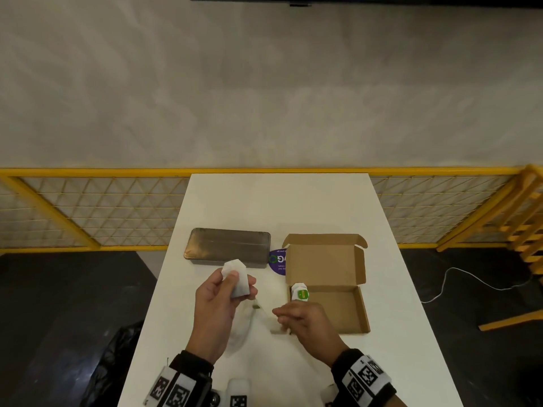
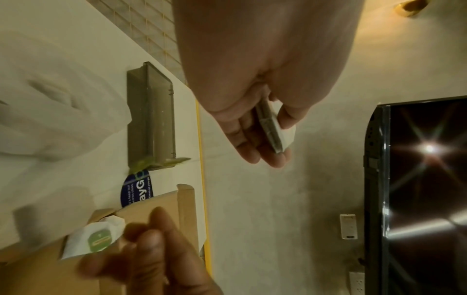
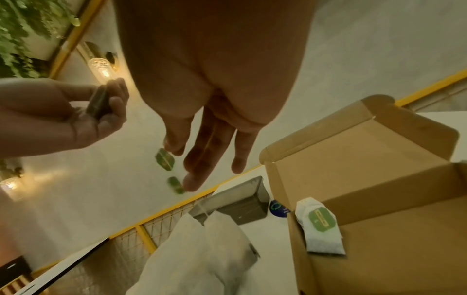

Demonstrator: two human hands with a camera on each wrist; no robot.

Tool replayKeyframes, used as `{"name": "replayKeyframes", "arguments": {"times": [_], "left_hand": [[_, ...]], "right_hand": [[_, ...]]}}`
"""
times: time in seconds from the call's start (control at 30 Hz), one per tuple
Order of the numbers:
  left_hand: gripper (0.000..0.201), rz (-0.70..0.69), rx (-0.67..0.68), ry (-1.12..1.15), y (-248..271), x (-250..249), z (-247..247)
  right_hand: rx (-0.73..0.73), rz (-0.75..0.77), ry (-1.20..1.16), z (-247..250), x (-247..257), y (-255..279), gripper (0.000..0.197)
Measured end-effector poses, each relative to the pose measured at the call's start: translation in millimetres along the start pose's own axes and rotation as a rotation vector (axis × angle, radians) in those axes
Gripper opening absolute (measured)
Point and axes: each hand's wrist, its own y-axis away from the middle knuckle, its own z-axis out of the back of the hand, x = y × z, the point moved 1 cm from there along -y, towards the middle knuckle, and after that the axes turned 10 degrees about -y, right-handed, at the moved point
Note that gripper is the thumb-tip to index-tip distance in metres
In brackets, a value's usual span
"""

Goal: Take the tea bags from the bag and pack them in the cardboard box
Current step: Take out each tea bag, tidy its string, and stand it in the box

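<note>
White table [image 1: 293,201], cardboard box [image 1: 346,312] holding one tea bag [image 1: 299,292], left hand [image 1: 217,306] pinching another, right hand [image 1: 302,321] loose.

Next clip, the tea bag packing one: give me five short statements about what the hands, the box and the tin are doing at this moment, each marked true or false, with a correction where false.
1. The left hand holds a tea bag above the table. True.
2. The cardboard box is closed. False: its lid stands open.
3. One tea bag with a green tag already lies in the box's near-left corner. True.
4. The metal tin sits to the right of the box. False: it lies to the box's left, lid shut.
5. The right hand is inside the box. False: it is above the table beside the box, over the white bag; what its fingers hold cannot be told.
</note>
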Motion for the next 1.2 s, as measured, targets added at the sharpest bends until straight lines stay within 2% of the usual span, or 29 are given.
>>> {"name": "replayKeyframes", "arguments": {"times": [0.07,0.13,0.23,0.3,0.37,0.47,0.57,0.63,0.8,0.87,1.03,1.2], "left_hand": [[0.025,-0.021,0.021,0.005,2.0,-5.0,-0.5],[0.025,-0.032,0.054,0.01,4.7,-9.4,-1.7],[0.025,-0.063,0.092,-0.002,8.3,-16.3,-1.4],[0.027,-0.077,0.109,0.005,9.9,-22.0,-0.6],[0.029,-0.076,0.125,0.044,12.0,-29.3,0.1],[0.025,-0.051,0.152,0.17,14.7,-41.8,-0.1],[0.019,-0.032,0.158,0.296,15.9,-51.9,1.2],[0.017,-0.043,0.14,0.356,16.0,-56.9,3.8],[0.014,-0.108,0.054,0.453,12.8,-63.4,16.3],[0.016,-0.141,0.015,0.479,9.8,-64.8,20.9],[0.016,-0.182,-0.042,0.522,6.9,-68.0,25.8],[0.022,-0.174,-0.031,0.509,9.6,-72.1,21.2]], "right_hand": [[0.038,-0.064,0.027,-0.5,-3.6,0.3,0.024],[0.06,-0.067,0.13,-4.5,-3.8,-0.7,0.037],[-0.011,-0.019,0.267,-11.8,2.4,-7.6,0.059],[-0.008,-0.013,0.215,-16.8,10.0,-13.3,0.069],[0.077,-0.018,0.154,-23.4,18.7,-18.3,0.072],[0.175,-0.007,0.079,-35.3,24.5,-23.5,0.061],[0.128,-0.016,0.011,-38.4,28.6,-23.7,0.028],[0.099,-0.039,-0.118,-33.1,35.8,-18.4,0.008],[0.019,-0.062,-0.45,-5.3,55.9,2.8,0.007],[-0.034,-0.043,-0.515,6.3,63.2,9.5,0.008],[-0.14,0.009,-0.543,29.0,80.1,21.5,0.015],[-0.13,0.044,-0.497,42.1,98.3,29.7,0.009]]}}
